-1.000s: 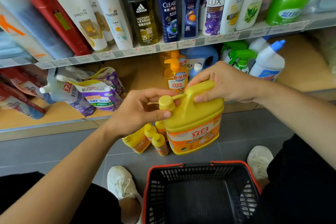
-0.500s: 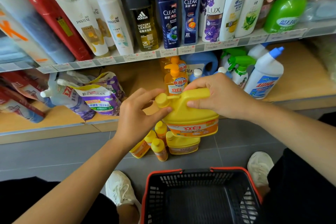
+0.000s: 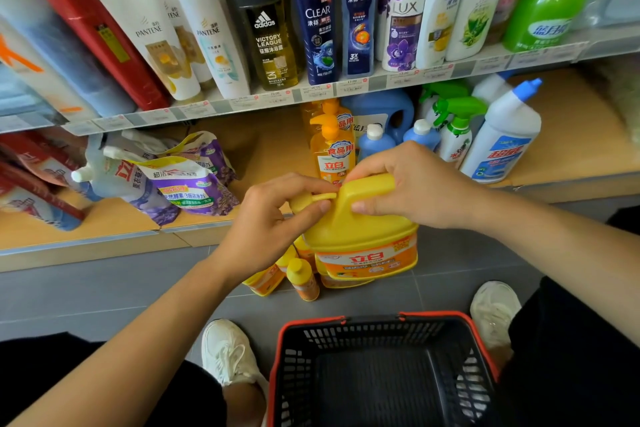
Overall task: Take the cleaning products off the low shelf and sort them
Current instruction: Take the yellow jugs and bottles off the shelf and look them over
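Basket [image 3: 363, 336], black mesh with red rim, nearest, below and this side of the fingers; white shoes [image 3: 228, 354] either side of it on grey floor [image 3: 104, 288]. Left hand [image 3: 273, 222] fingers [image 3: 311, 185] pinching yellow cap [image 3: 299, 203] of big yellow jug [image 3: 360, 236], thumb under, index over. Right hand [image 3: 412, 184] fingers [image 3: 367, 206] curled round jug's top handle [image 3: 374, 184]. Jug upright, label facing camera, in front of low shelf [image 3: 104, 229] edge, over the floor. Straight under the fingers: small yellow bottles [image 3: 303, 279] grouped on floor, plus second yellow jug [image 3: 346, 282] mostly hidden beneath the held one; cannot tell if the two jugs touch. Beyond the fingers on low shelf: yellow pump bottle [image 3: 332, 156] just behind the handle, blue bottles [image 3: 375, 146] and green-trigger sprayers [image 3: 457, 135] to its right, white bottle with blue cap [image 3: 502, 142] further right. Left of the fingers, same shelf, purple refill pouches [image 3: 187, 184] lying down. Farthest, upper shelf [image 3: 242, 102] above the fingers, row of shampoo bottles [image 3: 311, 21] leaning along it
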`<state>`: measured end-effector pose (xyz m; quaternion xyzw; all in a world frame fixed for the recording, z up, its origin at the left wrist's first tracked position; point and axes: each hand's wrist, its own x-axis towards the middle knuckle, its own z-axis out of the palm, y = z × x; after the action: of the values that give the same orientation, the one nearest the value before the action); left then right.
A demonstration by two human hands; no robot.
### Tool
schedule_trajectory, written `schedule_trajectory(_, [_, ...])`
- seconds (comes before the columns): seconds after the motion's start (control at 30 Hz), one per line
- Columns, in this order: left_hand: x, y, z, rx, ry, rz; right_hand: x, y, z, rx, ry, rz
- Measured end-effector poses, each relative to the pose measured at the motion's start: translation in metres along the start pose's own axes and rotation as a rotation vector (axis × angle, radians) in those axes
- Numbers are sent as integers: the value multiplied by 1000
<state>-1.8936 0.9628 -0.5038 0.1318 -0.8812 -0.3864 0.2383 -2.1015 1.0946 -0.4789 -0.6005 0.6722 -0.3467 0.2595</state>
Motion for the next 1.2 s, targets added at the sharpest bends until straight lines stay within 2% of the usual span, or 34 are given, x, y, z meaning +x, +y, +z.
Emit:
schedule_trajectory(0.23, [-3, 8, 6, 30, 94, -66, -1, -4, 6, -18, -18, -34])
schedule_trajectory(0.37, [-4, 7, 8, 77, 74, -70, 0, -4, 8, -15, -30, -22])
schedule_trajectory(0.53, [-3, 4, 2, -103, 50, -109, 0, -2, 6, 40, -24, -6])
schedule_trajectory(0.77, [-7, -2, -8, -167, 39, -151, 4, 1, -5, 113, 22, 26])
schedule_trajectory(1.03, [-2, -7, -7, -364, 25, -141, 7, 6, -11, 413, 41, 49])
schedule_trajectory(1.2, [-7, -12, 3, -450, -87, -223, 8, 9, -16, 630, 90, 98])
